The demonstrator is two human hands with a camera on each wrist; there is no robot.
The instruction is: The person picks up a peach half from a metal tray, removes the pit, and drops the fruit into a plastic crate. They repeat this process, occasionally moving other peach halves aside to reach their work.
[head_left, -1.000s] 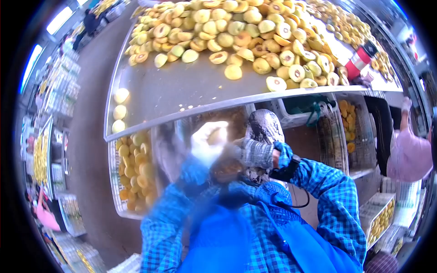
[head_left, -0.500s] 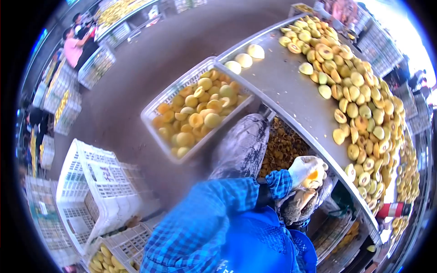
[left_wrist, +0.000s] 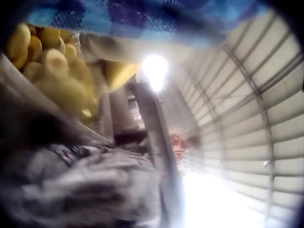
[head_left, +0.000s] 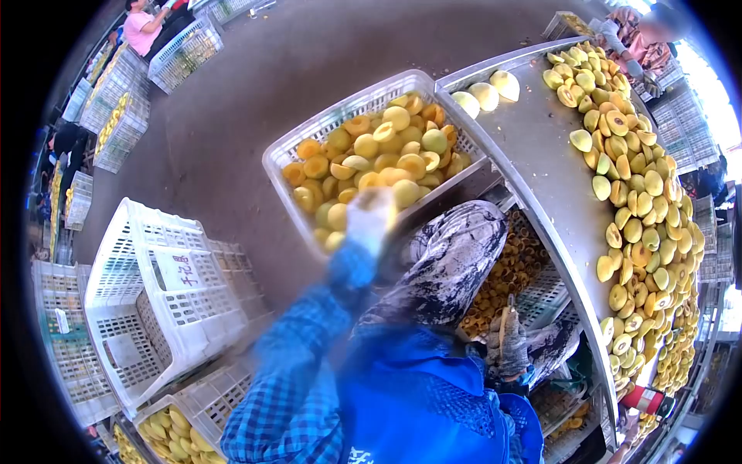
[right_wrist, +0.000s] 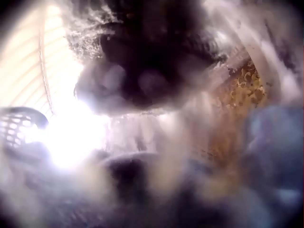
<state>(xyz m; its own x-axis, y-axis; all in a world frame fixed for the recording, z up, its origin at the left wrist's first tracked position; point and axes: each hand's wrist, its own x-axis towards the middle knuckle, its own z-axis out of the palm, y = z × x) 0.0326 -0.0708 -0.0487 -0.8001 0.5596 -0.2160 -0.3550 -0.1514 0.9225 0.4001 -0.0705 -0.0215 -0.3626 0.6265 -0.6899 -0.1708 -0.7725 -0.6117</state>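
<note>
My left hand, in a white glove and blurred, reaches over the near edge of a white crate of yellow peach halves. A yellow peach half shows at its fingers in the left wrist view. Low by my knee, my right hand in a grey knitted glove is curled, and a thin tip sticks out past its fingers; I cannot tell what kind of tool it is. The right wrist view is mostly dark and blurred.
A metal table bears a heap of peach halves and a few pale ones by its corner. Under it lie brown pits or scraps. White crates stand at left; a person is across the table.
The head view has swung left. My left hand has moved from beside the right hand, at the table's edge, leftward to the crate of peach halves. The right hand stays low near the knee.
</note>
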